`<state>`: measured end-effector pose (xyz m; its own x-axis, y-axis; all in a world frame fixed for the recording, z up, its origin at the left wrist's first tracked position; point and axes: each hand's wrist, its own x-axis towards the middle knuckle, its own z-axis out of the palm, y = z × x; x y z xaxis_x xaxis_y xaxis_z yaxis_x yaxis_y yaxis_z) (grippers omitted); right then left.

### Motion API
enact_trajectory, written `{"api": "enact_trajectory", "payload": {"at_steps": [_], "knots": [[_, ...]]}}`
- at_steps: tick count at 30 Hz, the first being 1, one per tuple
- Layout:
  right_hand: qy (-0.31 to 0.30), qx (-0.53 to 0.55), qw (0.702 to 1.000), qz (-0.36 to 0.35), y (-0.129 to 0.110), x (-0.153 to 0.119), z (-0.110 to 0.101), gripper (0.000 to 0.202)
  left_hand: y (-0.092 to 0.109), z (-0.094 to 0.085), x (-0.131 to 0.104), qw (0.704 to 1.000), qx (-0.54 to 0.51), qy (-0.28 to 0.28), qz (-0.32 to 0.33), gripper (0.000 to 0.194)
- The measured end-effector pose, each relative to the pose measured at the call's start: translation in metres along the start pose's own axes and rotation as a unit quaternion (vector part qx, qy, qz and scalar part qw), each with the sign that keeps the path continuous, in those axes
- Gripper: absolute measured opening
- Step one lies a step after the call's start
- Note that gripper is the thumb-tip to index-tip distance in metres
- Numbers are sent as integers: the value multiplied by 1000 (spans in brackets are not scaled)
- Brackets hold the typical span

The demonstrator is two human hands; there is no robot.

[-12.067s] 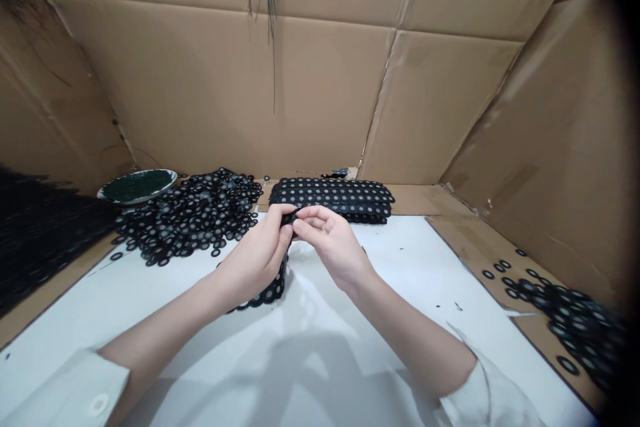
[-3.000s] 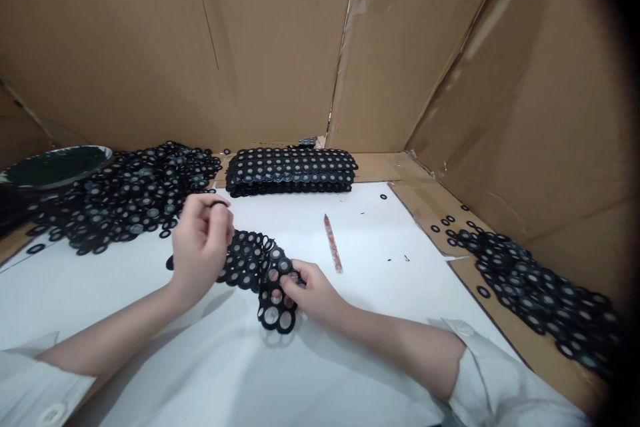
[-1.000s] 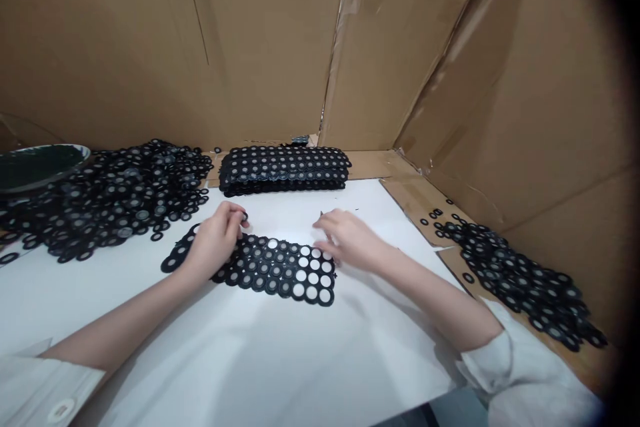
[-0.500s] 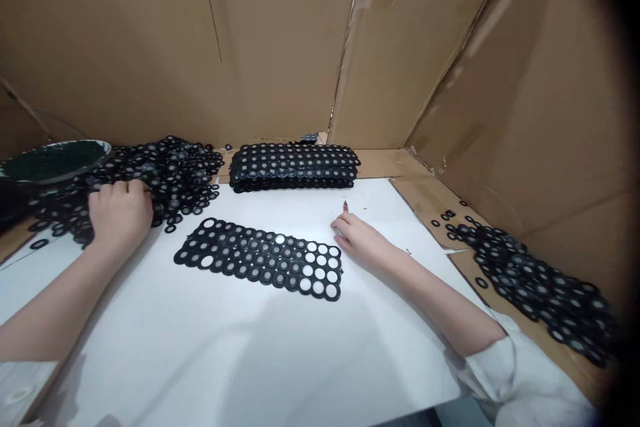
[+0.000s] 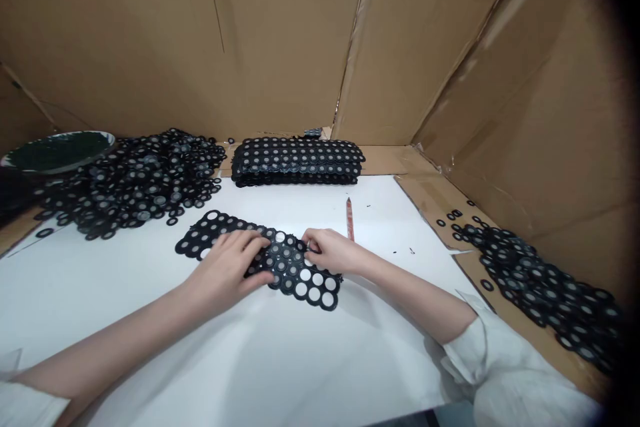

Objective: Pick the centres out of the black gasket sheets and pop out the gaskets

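Observation:
A black perforated sheet (image 5: pixel 285 284) made of joined rings lies slanted on the white table. Grey-centred black pieces fill many of its holes, while white shows through several at its right end. My left hand (image 5: pixel 235 257) rests across the sheet's middle, palm down, with its thumb held apart from its fingers. Whatever may be under that palm is hidden. At the sheet's upper right edge, my right hand (image 5: pixel 325 250) has thumb and fingers pinched together over the holes. What sits between those fingertips is too small to make out.
A heap of loose black rings (image 5: pixel 150 174) spreads at the left beside a green-lined bowl (image 5: pixel 60 152). Filled black sheets (image 5: pixel 297 160) are stacked at the back. A pointed reddish stick (image 5: pixel 350 219) lies behind my right hand. More black pieces (image 5: pixel 540 284) lie along the right cardboard edge.
My left hand has come from the ring heap to the middle of the sheet. My right hand has moved left onto the sheet's right part, leaving the reddish stick more exposed.

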<state>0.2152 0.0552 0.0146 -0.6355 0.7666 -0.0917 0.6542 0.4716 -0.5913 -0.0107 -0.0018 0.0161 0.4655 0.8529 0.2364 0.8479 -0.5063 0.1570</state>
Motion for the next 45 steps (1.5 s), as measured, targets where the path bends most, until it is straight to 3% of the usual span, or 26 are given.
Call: {"api": "enact_trajectory", "payload": {"at_steps": [2, 4, 7, 9, 12, 18, 26, 33, 38, 45], "knots": [[-12, 53, 998, -5, -2, -2, -3, 7, 5, 11, -6, 999, -30, -13, 10, 51], [-76, 174, 982, 13, -2, -4, -4, 9, 4, 16, -10, 999, -47, -11, 3, 54], [-168, 376, 909, 66, 1, -6, -2, 13, -1, 19, -11, 998, -58, -14, -4, 53], [-159, 455, 872, 82, 4, -7, 2, 14, -2, 19, -10, 999, -51, -18, -6, 52], [-117, 506, 853, 61, 5, -7, 10, 16, -2, 18, -9, 999, -35, -12, -6, 48], [-81, 506, 857, 58, -5, -7, 17, 19, -2, 14, -7, 1000, -11, 1, 5, 41], [-51, 517, 852, 57, -10, -7, 26, 9, -6, 4, -4, 998, 4, 59, 14, 13], [-40, 496, 866, 53, -10, -8, 26, 2, -7, 3, -5, 992, -1, 125, 17, 9], [-41, 478, 878, 15, -9, -9, 25, 11, -7, 3, -5, 987, 6, 158, 32, 6], [-31, 475, 879, 20, -9, -9, 26, 8, -7, 2, -5, 986, 4, 167, 25, 6]]}}
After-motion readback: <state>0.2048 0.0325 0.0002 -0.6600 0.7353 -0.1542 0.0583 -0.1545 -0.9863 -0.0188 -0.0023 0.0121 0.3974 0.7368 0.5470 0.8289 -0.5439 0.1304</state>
